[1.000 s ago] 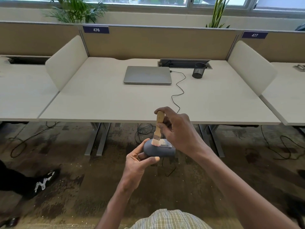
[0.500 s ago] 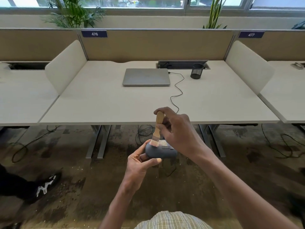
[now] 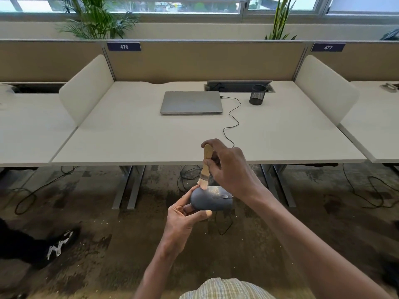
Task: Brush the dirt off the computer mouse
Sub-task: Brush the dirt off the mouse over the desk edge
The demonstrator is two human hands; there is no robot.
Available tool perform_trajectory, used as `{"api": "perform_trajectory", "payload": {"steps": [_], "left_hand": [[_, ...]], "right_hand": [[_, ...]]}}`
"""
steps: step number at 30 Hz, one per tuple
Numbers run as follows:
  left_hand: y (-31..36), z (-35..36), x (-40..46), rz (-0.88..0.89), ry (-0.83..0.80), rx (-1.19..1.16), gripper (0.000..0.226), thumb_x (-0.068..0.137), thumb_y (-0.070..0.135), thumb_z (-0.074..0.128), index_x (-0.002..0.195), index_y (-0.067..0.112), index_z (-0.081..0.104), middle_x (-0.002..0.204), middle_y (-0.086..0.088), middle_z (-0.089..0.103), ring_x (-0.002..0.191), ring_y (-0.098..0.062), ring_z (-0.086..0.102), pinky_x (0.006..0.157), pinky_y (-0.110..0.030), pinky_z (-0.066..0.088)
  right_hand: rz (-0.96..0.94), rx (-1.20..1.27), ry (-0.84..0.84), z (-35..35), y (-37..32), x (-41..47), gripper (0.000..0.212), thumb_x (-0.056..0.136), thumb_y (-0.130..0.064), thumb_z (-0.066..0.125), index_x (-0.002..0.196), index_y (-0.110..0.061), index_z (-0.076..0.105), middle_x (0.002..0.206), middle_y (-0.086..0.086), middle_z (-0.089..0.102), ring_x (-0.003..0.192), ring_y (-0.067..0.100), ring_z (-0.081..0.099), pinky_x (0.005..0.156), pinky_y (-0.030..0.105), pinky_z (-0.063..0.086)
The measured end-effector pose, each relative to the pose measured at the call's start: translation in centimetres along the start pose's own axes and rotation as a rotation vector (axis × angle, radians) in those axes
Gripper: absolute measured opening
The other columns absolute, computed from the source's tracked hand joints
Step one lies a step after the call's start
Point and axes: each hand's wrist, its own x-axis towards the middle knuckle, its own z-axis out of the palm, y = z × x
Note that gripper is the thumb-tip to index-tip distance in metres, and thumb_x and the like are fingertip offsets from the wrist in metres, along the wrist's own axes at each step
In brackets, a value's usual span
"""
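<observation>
- Desk: closed laptop, pen cup; not in use.
- Right hand: pinches brush upright, bristles touching mouse's rear hump.
- Left hand: grips mouse in mid-air, below desk edge.
- Step: brushing in hand; next probably strokes toward buttons.
- Hidden: mouse underside, its far end behind the wrist; dirt hard to discern.

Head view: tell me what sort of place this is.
Most likely an open-plan office. Numbered desk signs sit on fabric partitions between rows of identical desks, and a closed laptop lies by a cable port.
</observation>
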Motion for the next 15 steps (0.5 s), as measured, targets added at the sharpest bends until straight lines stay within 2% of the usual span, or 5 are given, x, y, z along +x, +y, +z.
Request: {"api": "perform_trajectory", "payload": {"steps": [5, 10, 12, 15], "left_hand": [[0.21, -0.42, 0.54, 0.005, 0.007, -0.001, 0.075, 0.070, 0.003, 0.089, 0.136, 0.028, 0.064, 0.122, -0.006, 0.077, 0.114, -0.028, 0.074, 0.082, -0.029, 0.063], [-0.19, -0.83, 0.44, 0.002, -0.006, -0.012, 0.077, 0.073, -0.002, 0.087, 0.141, 0.023, 0.061, 0.123, -0.011, 0.076, 0.114, -0.030, 0.074, 0.085, -0.029, 0.062], [-0.14, -1.00, 0.50, 0.001, -0.003, -0.016, 0.078, 0.074, -0.002, 0.087, 0.143, 0.021, 0.059, 0.122, -0.013, 0.076, 0.114, -0.031, 0.073, 0.086, -0.030, 0.062], [-0.06, -1.06, 0.61, 0.006, -0.003, -0.014, 0.076, 0.073, 0.000, 0.087, 0.140, 0.025, 0.061, 0.123, -0.008, 0.076, 0.115, -0.028, 0.073, 0.085, -0.030, 0.063]], "right_hand": [[-0.030, 0.032, 0.049, 0.11, -0.09, 0.34, 0.041, 0.093, -0.009, 0.069, 0.130, -0.018, 0.053, 0.092, 0.007, 0.073, 0.075, 0.018, 0.072, 0.064, 0.030, 0.061], [0.029, 0.023, 0.010, 0.25, 0.45, 0.61, 0.037, 0.094, -0.007, 0.067, 0.129, -0.014, 0.055, 0.088, 0.009, 0.071, 0.074, 0.022, 0.070, 0.064, 0.041, 0.060], [0.033, 0.034, 0.038, 0.03, 0.53, 0.71, 0.037, 0.093, -0.006, 0.068, 0.128, -0.015, 0.056, 0.087, 0.009, 0.071, 0.074, 0.022, 0.070, 0.065, 0.041, 0.060], [0.007, 0.086, 0.044, 0.32, 0.16, 0.85, 0.039, 0.092, -0.005, 0.070, 0.127, -0.015, 0.056, 0.087, 0.007, 0.072, 0.073, 0.020, 0.072, 0.064, 0.037, 0.061]]}}
